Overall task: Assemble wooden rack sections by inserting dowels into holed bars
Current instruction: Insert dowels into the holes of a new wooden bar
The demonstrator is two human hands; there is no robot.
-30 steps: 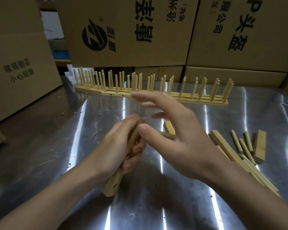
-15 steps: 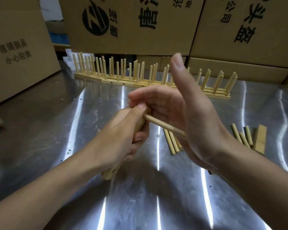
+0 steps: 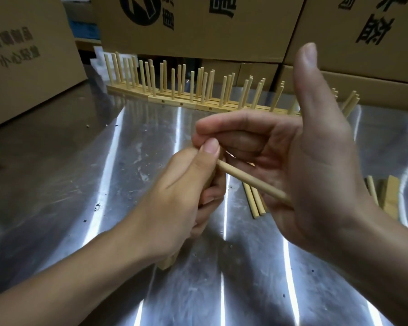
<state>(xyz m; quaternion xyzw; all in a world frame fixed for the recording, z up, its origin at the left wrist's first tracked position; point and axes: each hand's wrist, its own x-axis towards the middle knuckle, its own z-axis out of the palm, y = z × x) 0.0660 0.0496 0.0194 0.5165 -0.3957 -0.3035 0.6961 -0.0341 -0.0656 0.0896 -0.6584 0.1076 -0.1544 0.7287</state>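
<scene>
Left grip (image 3: 181, 191) is wrapped tight round a holed bar (image 3: 167, 262), held tilted above the tabletop (image 3: 104, 208) with only its lower end showing below the fist. Right grip (image 3: 311, 175) has its fingers curled about a dowel (image 3: 252, 182) that lies across the palm, thumb standing straight up clear of it; the dowel's tip meets the bar just beside the left thumb. Cardboard boxes (image 3: 198, 31) with printed characters wall the far side. Along their foot stands a row of rack sections (image 3: 198, 100), dowels upright. A loose bar (image 3: 391, 198) lies at the right, and spare dowels (image 3: 254, 205) lie on the tabletop beneath the right grip.
</scene>
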